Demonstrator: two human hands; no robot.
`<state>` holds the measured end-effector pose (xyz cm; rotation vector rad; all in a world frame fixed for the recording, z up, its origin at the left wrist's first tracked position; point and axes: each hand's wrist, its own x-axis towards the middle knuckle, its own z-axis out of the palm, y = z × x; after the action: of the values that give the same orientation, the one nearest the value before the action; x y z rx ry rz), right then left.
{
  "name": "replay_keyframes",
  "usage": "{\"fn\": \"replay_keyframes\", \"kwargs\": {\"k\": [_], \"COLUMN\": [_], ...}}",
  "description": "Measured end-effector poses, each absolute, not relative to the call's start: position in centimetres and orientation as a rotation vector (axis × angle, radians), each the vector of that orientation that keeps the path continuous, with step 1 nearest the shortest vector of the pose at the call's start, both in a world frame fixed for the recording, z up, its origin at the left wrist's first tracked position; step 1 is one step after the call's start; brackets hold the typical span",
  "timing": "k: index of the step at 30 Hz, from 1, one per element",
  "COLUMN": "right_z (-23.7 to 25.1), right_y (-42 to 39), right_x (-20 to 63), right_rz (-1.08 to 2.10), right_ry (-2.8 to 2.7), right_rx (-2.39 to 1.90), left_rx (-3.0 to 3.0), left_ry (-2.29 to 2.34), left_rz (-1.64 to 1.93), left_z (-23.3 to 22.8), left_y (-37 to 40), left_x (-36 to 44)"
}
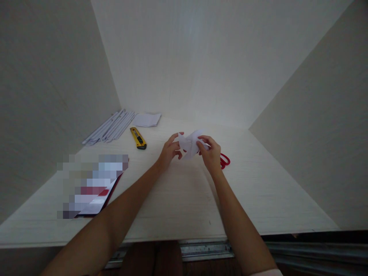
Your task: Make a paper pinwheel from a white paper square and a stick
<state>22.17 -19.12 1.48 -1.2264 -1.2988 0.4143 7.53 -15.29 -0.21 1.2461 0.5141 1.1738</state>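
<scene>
Here the left hand (169, 150) and right hand (211, 152) both pinch the white paper (189, 145) between them, red scissors (224, 160) just right

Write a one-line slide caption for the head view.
Left hand and right hand hold a folded white paper piece above a pale wooden desk, red-handled scissors beside.
</scene>
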Motion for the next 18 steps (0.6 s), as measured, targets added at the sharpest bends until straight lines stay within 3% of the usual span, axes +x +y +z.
{"fn": "replay_keyframes", "kwargs": {"k": [18], "right_z": [1.59], "right_y": [-19.12], "right_x": [21.71], "right_rz": [0.427], "right_ry": [-1.352], "right_rx": [-1.18], "left_rx": [1.433], "left_ry": [0.583], "left_rz": [1.328], "left_z": [-0.5], "left_y": [-15.23], "left_x": [8.03]}}
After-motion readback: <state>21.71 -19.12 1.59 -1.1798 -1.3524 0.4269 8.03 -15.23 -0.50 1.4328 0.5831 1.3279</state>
